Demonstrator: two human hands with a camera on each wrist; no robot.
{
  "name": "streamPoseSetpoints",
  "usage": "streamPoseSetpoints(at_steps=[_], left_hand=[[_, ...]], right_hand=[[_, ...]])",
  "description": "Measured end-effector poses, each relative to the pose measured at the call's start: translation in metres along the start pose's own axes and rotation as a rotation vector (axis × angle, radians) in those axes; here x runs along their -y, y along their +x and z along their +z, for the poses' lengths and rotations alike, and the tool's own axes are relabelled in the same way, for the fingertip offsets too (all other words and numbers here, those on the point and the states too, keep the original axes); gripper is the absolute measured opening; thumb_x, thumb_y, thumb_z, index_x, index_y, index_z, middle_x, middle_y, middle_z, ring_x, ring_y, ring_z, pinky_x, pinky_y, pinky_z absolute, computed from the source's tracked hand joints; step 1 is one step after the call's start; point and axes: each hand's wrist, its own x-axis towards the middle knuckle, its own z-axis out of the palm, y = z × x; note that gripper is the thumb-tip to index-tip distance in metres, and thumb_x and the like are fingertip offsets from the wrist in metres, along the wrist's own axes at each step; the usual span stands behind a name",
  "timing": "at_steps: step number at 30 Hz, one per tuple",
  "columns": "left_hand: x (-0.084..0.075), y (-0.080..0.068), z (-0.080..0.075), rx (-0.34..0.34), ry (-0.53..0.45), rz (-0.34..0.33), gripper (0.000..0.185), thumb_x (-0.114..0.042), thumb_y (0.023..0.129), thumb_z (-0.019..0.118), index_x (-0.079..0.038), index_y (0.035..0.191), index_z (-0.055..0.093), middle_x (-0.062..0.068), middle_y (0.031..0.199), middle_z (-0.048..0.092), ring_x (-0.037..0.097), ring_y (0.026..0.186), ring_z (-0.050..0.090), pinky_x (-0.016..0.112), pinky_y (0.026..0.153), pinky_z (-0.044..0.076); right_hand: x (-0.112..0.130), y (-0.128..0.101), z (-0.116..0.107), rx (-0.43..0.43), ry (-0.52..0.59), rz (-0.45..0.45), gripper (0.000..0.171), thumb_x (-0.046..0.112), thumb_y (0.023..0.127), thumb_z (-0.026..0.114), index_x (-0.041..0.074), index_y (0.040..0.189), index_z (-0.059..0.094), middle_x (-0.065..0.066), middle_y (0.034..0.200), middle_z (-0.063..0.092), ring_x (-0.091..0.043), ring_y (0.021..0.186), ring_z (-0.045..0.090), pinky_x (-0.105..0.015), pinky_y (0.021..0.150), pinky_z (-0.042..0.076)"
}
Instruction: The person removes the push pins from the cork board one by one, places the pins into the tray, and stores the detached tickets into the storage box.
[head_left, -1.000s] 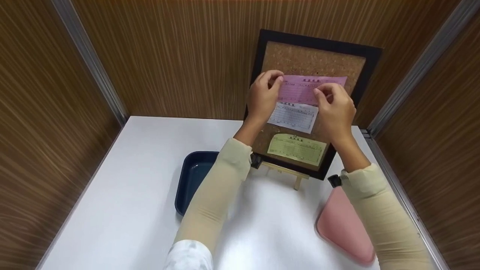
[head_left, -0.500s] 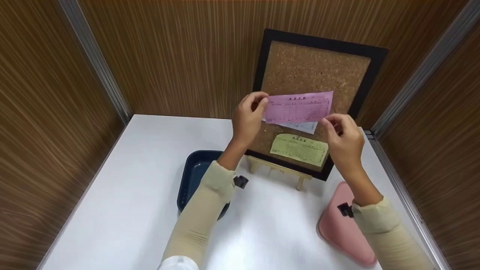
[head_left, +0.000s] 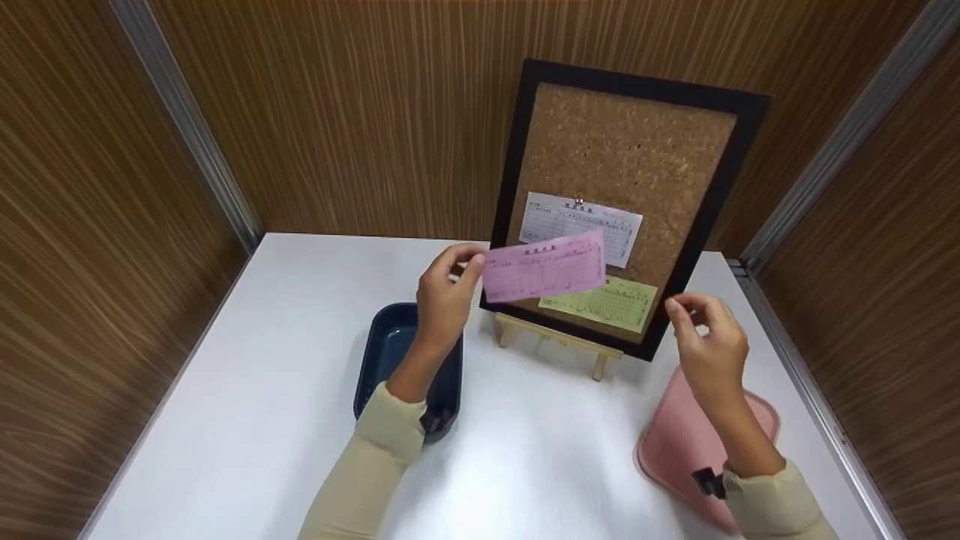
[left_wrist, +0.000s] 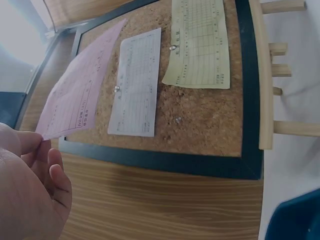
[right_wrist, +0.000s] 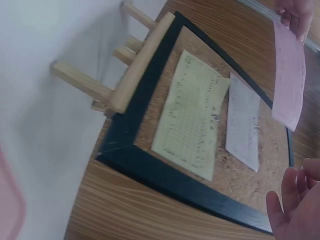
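One pink slip point(head_left: 544, 268) is pinched at its left end by the left hand point(head_left: 444, 300), in front of the cork board point(head_left: 630, 142).
Two slips are left pinned there: one white point(head_left: 581, 221), one green point(head_left: 604, 301); the right hand point(head_left: 709, 346) is loosely curled, with nothing seen in its grasp.

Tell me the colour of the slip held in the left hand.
Pink, printed with a form grid; the slip shows best in the head view.

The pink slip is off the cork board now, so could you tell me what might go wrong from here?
The left hand pinches the pink slip by one end only, so it could sag, crease or slip free. It hangs close before the white slip and yellow slip, each held by one pin, and might snag them.
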Motion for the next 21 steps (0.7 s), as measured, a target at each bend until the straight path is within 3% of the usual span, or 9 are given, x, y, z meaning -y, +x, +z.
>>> streamPoseSetpoints(at_steps=[8, 12, 19, 21], left_hand=[[0.019, -0.03, -0.036, -0.04, -0.05, -0.042, 0.021, -0.026, 0.101, 0.063, -0.012, 0.114, 0.07, 0.002, 0.106, 0.07, 0.023, 0.086, 0.059, 0.027, 0.071, 0.048], [0.029, -0.043, -0.05, -0.053, -0.08, -0.07, 0.022, -0.026, 0.101, 0.062, -0.011, 0.116, 0.07, 0.004, 0.104, 0.069, 0.021, 0.084, 0.058, 0.025, 0.07, 0.047], [0.044, -0.063, -0.071, -0.089, -0.111, -0.163, 0.024, -0.02, 0.101, 0.062, -0.005, 0.119, 0.067, 0.009, 0.105, 0.067, 0.023, 0.092, 0.059, 0.021, 0.078, 0.05], [0.042, -0.068, -0.076, -0.097, -0.104, -0.203, 0.023, -0.015, 0.102, 0.061, -0.001, 0.119, 0.066, 0.012, 0.107, 0.066, 0.024, 0.094, 0.059, 0.019, 0.079, 0.049]], right_hand=[[-0.022, -0.03, -0.014, 0.015, 0.006, 0.174, 0.012, 0.01, 0.095, 0.07, -0.001, 0.1, 0.07, 0.006, 0.087, 0.061, 0.0, 0.073, 0.056, -0.009, 0.066, 0.043], [-0.032, -0.045, -0.023, 0.029, 0.001, 0.252, 0.011, 0.011, 0.095, 0.07, 0.002, 0.102, 0.07, 0.006, 0.088, 0.061, -0.002, 0.073, 0.057, -0.009, 0.062, 0.044], [-0.052, -0.069, -0.035, 0.038, -0.04, 0.348, 0.014, 0.016, 0.097, 0.069, 0.005, 0.105, 0.07, 0.005, 0.088, 0.062, -0.005, 0.069, 0.056, -0.013, 0.058, 0.043], [-0.057, -0.074, -0.038, 0.036, -0.054, 0.371, 0.016, 0.019, 0.097, 0.068, 0.006, 0.105, 0.07, 0.006, 0.086, 0.062, -0.007, 0.069, 0.058, -0.014, 0.058, 0.043]])
